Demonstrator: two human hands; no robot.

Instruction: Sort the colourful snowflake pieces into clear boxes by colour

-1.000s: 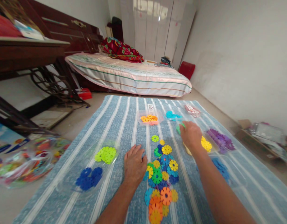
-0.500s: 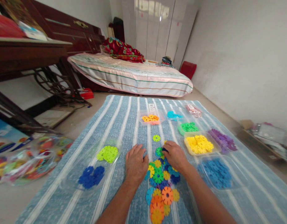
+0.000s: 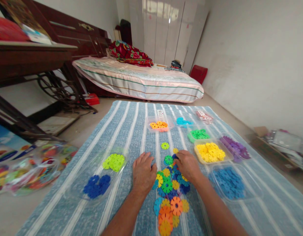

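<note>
My left hand (image 3: 144,171) lies flat on the striped cloth, its fingers stretched out and holding nothing, just left of a pile of notched plastic flower discs (image 3: 167,185) in mixed colours. At the pile's upper right, my right hand (image 3: 189,165) has its fingers curled together on a dark blue flower disc (image 3: 175,156), which is partly hidden by the fingertips. A small yellow disc (image 3: 175,150) sits just beyond those fingertips, and a green disc (image 3: 168,160) to their left. Farther up, a lime-green disc (image 3: 165,145) lies alone.
Clear tubs around the pile hold sorted discs: lime (image 3: 113,162) and dark blue (image 3: 96,186) at left; orange (image 3: 158,125), light blue (image 3: 184,122), green (image 3: 200,134), yellow (image 3: 210,152), purple (image 3: 235,148) and blue (image 3: 227,182) beyond and right. A bed (image 3: 141,80) stands behind.
My right hand has drawn back slightly to the right and down, uncovering the small yellow disc. My left hand has stayed in place.
</note>
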